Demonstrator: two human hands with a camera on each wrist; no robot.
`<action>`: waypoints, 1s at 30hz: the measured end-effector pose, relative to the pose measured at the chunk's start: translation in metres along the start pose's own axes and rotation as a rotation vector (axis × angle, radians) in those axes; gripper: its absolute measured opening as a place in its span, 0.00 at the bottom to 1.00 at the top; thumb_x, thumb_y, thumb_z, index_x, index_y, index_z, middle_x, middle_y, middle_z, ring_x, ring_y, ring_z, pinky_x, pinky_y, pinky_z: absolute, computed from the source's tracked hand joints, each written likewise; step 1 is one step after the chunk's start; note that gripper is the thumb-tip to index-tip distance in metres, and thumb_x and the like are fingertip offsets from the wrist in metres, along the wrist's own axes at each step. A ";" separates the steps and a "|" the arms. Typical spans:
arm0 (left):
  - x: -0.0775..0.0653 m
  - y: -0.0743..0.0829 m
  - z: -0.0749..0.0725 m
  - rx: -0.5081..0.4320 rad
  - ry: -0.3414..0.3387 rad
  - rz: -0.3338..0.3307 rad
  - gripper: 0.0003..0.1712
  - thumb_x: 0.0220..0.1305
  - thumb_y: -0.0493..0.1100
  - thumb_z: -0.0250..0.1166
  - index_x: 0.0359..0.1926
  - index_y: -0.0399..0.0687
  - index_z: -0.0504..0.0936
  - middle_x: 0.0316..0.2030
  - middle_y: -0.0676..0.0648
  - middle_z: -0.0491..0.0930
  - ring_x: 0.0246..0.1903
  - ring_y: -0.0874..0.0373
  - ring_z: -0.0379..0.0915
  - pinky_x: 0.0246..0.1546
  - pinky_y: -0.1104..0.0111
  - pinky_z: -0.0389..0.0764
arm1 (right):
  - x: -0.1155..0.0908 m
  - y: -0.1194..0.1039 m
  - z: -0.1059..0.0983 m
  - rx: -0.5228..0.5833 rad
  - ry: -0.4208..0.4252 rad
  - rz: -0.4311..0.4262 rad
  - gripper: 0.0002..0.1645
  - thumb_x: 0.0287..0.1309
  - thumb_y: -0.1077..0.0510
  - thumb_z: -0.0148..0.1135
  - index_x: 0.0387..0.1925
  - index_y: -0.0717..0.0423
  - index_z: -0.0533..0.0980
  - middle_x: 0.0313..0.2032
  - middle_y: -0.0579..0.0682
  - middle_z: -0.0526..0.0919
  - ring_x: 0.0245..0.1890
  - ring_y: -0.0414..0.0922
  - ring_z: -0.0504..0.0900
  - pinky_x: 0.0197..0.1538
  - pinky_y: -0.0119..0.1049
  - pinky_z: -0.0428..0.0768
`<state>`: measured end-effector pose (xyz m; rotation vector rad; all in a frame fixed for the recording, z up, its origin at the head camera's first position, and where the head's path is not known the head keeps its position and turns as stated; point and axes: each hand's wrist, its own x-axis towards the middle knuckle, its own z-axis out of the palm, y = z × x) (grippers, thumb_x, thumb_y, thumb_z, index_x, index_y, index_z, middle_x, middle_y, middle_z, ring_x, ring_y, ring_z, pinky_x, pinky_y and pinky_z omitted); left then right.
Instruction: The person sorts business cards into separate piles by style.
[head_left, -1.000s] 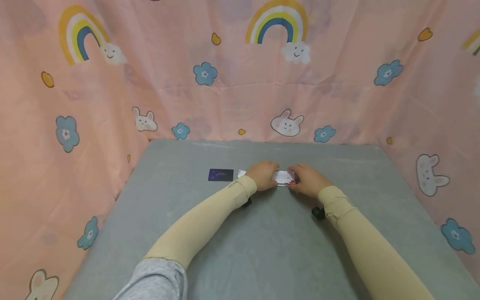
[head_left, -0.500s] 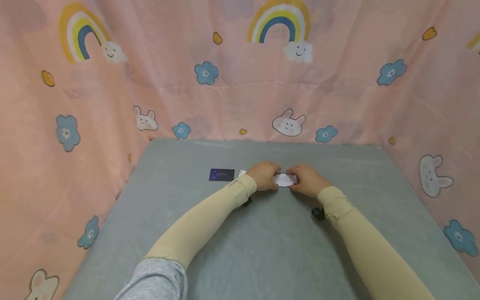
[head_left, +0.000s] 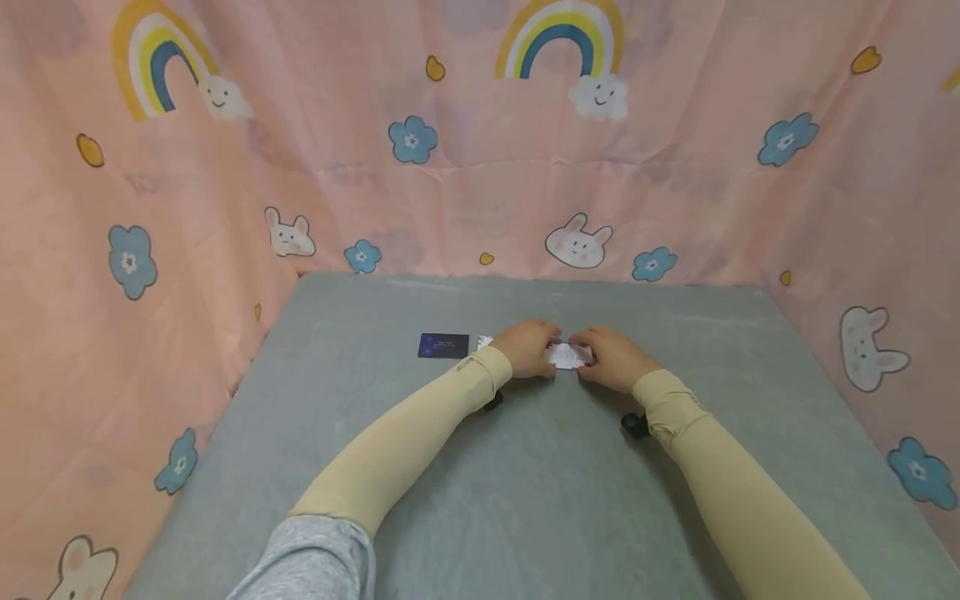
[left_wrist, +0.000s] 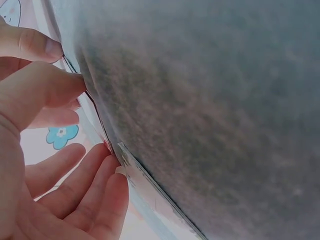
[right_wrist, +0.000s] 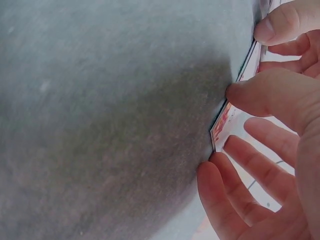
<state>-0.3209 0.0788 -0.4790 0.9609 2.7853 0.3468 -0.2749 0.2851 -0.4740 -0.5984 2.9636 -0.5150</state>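
A white printed card (head_left: 567, 356) with small lines of text lies on the grey table between my two hands. My left hand (head_left: 522, 348) grips its left end, thumb on the near edge and fingertips at the far edge. My right hand (head_left: 617, 359) holds the right end in the same way. In the right wrist view, reddish print shows on the card (right_wrist: 221, 123) near the right thumb. Another pale patterned card (head_left: 483, 342) lies to the left, mostly hidden by my left hand; the left wrist view shows its edge (left_wrist: 160, 194) beside my fingertips.
A dark blue card (head_left: 443, 346) lies flat at the left end of the row. The grey table (head_left: 540, 500) stretches toward me and to both sides. A pink patterned curtain (head_left: 480, 200) hangs behind and along the sides.
A second ago the card showed red print at its lower right; now mostly white with text shows, sitting slightly nearer me. The hands have barely moved, and the head view has tilted slightly.
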 end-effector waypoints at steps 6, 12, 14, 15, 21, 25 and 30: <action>-0.006 0.001 -0.005 -0.017 0.007 0.016 0.40 0.65 0.55 0.76 0.75 0.49 0.76 0.59 0.50 0.84 0.54 0.58 0.80 0.59 0.63 0.83 | -0.002 -0.002 -0.001 -0.003 0.000 0.002 0.31 0.62 0.59 0.74 0.66 0.64 0.80 0.53 0.60 0.84 0.43 0.52 0.80 0.50 0.54 0.82; -0.011 0.004 -0.008 -0.012 0.011 0.032 0.38 0.66 0.54 0.75 0.74 0.48 0.77 0.59 0.49 0.84 0.55 0.57 0.80 0.61 0.63 0.82 | -0.003 0.000 -0.001 0.008 0.004 -0.021 0.30 0.63 0.59 0.74 0.65 0.64 0.80 0.55 0.61 0.84 0.47 0.55 0.82 0.54 0.57 0.83; -0.011 0.006 -0.008 -0.010 0.011 0.039 0.38 0.67 0.54 0.75 0.74 0.48 0.78 0.61 0.48 0.83 0.57 0.57 0.80 0.62 0.63 0.81 | -0.005 0.002 -0.001 0.013 0.006 -0.018 0.31 0.62 0.59 0.74 0.65 0.64 0.80 0.55 0.61 0.84 0.47 0.55 0.82 0.54 0.57 0.82; -0.011 0.008 -0.008 -0.011 0.012 0.043 0.38 0.67 0.53 0.75 0.74 0.48 0.78 0.62 0.48 0.83 0.58 0.56 0.80 0.63 0.63 0.81 | -0.006 0.004 -0.001 0.015 0.007 -0.016 0.31 0.62 0.59 0.74 0.65 0.64 0.80 0.55 0.60 0.84 0.46 0.54 0.81 0.53 0.56 0.82; -0.010 0.019 -0.002 0.011 0.034 0.054 0.38 0.66 0.55 0.75 0.74 0.49 0.78 0.67 0.47 0.81 0.63 0.55 0.79 0.66 0.62 0.81 | -0.021 0.013 0.002 0.033 0.039 0.010 0.31 0.63 0.58 0.75 0.66 0.63 0.79 0.55 0.58 0.83 0.44 0.52 0.79 0.50 0.52 0.80; -0.015 0.023 -0.001 0.021 0.064 0.047 0.41 0.67 0.58 0.73 0.76 0.50 0.75 0.71 0.47 0.79 0.67 0.55 0.78 0.66 0.62 0.82 | -0.036 0.016 0.003 0.085 0.097 0.042 0.33 0.66 0.55 0.73 0.69 0.62 0.77 0.61 0.61 0.82 0.52 0.57 0.82 0.57 0.59 0.81; -0.051 0.001 -0.014 -0.101 0.183 -0.026 0.40 0.73 0.61 0.68 0.79 0.51 0.71 0.75 0.48 0.75 0.74 0.52 0.73 0.72 0.57 0.78 | -0.058 0.016 0.001 0.057 0.249 0.088 0.35 0.68 0.54 0.71 0.72 0.63 0.74 0.68 0.65 0.76 0.67 0.65 0.78 0.67 0.67 0.77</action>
